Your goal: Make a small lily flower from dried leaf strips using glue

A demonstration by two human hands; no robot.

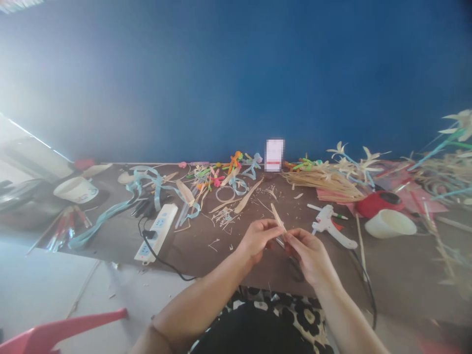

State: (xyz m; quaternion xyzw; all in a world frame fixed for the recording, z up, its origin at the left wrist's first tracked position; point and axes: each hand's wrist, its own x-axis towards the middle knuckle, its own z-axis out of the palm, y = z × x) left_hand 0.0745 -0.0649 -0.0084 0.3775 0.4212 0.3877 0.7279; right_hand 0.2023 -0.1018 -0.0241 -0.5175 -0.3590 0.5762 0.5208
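A narrow, pale strip of dried husk (277,215) points up and away between my hands, above the brown table (206,250). My left hand (260,238) pinches it from the left side, thumb and finger pressed together. From the right, my right hand (304,248) grips its lower end, with the fingertips of both hands almost touching. Scissors (295,269) show partly beneath my right hand, dark and blurred; whether that hand touches them I cannot tell. A white glue gun (327,225) lies to the right of my right hand.
A power strip (158,233) with a black cable lies left. Light blue ribbon (106,223), husk scraps (226,216) and a tape ring (225,194) are scattered about. Rightward are a cream cup (391,223), a red object (378,203) and straw (324,186). A pink chair (70,327) stands lower left.
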